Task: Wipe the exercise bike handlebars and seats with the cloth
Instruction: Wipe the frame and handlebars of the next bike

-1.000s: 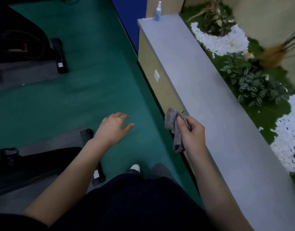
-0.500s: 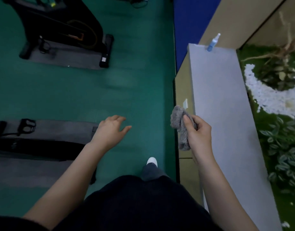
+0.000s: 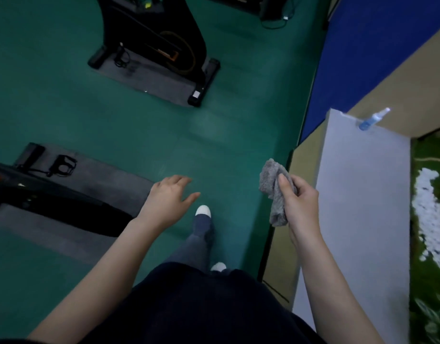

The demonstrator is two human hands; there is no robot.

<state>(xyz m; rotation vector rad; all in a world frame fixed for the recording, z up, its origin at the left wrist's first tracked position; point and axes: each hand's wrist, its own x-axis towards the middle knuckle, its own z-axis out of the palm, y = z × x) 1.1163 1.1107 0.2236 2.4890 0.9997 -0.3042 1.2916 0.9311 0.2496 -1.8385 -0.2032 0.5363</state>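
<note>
Cloth (image 3: 276, 192), grey and bunched, hangs from the right hand (image 3: 299, 207), whose thumb and curled fingers grip it in the air above the green floor (image 3: 139, 135), just beside the tan side of a long grey-topped ledge (image 3: 363, 194) that carries a blue spray bottle (image 3: 370, 120) at its far end. Left hand (image 3: 168, 202) hovers over the floor with fingers relaxed and spread, holding nothing, near the grey mat (image 3: 102, 170) under the nearer exercise bike (image 3: 52, 202). Ahead, a second exercise bike (image 3: 161, 43) stands on its own mat, well apart from both hands.
</note>
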